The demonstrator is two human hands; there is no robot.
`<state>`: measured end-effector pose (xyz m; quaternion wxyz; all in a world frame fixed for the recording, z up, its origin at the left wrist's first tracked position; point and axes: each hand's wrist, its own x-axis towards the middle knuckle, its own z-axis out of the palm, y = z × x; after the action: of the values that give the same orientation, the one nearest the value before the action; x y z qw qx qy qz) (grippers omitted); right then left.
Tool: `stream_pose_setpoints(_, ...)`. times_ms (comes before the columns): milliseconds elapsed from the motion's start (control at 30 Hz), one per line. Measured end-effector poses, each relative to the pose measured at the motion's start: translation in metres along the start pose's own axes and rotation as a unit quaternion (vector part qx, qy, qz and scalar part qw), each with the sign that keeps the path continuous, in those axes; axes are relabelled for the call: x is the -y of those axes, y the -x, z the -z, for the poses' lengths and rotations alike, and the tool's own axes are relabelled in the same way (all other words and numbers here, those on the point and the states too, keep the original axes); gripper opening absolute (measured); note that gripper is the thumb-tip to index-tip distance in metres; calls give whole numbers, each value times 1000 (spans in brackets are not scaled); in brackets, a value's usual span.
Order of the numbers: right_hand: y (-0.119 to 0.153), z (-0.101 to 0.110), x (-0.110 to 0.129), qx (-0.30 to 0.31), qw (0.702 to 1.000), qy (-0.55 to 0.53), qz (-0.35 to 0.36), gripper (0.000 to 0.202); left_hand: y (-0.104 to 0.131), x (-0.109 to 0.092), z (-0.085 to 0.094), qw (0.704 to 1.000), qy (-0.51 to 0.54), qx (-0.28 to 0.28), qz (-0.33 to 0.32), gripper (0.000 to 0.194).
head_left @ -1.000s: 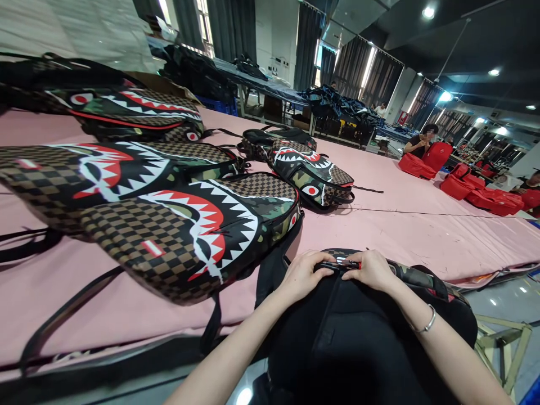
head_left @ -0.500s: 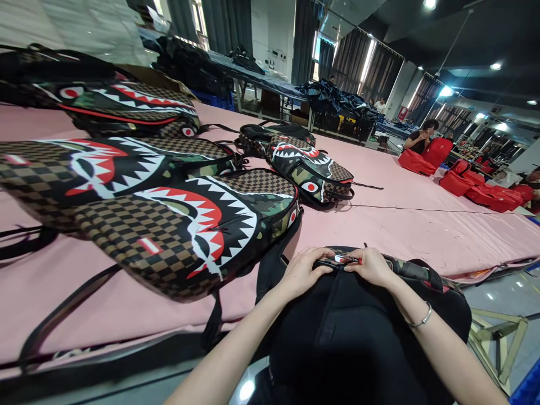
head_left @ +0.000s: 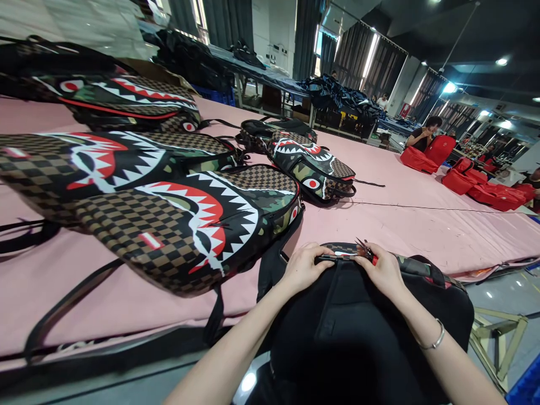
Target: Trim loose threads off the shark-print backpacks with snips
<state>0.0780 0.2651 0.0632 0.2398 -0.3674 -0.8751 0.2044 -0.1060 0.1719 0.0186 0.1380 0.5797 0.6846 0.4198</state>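
Observation:
A black backpack (head_left: 371, 315) with checkered and camouflage trim lies at the table's near edge, its padded side toward me. My left hand (head_left: 306, 268) is closed on the backpack's far seam edge, thumb on the near side. Thread snips (head_left: 364, 248) with a red part and thin pointed blades are in my right hand (head_left: 385, 272), the blades tilted up and left above the seam. That hand's thumb and fingertips also touch the edge, just right of a white and red patch. The palm hides most of the snips.
Several shark-mouth backpacks (head_left: 169, 242) lie to the left on the pink-covered table (head_left: 426, 225); one more backpack (head_left: 312, 169) is ahead, its straps loose. Red bags (head_left: 476, 188) and a seated person (head_left: 422, 135) are at the far right. A metal frame (head_left: 498, 343) stands by the table.
My right hand has shifted slightly right, and the snips have swung from lying along the seam to pointing upward. My left hand stays pinched on the edge.

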Motion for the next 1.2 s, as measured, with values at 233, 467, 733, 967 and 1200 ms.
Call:
stream_pose_setpoints(233,12,8,-2,-14,985,97,140,25,-3,-1,1,1000,22,15,11,18)
stream_pose_setpoints(467,2,3,-3,-16,979,112,171,27,-6,1,7,993,102,46,25,30)
stream_pose_setpoints(733,3,4,-4,-12,977,104,188,20,-16,0,0,989,85,11,122,36)
stream_pose_setpoints(967,-1,5,-2,8,959,145,244,18,-14,-1,0,985,54,5,165,35)
stream_pose_setpoints(1200,-4,5,1,12,953,166,255,18,-14,-2,2,982,38,13,182,35)
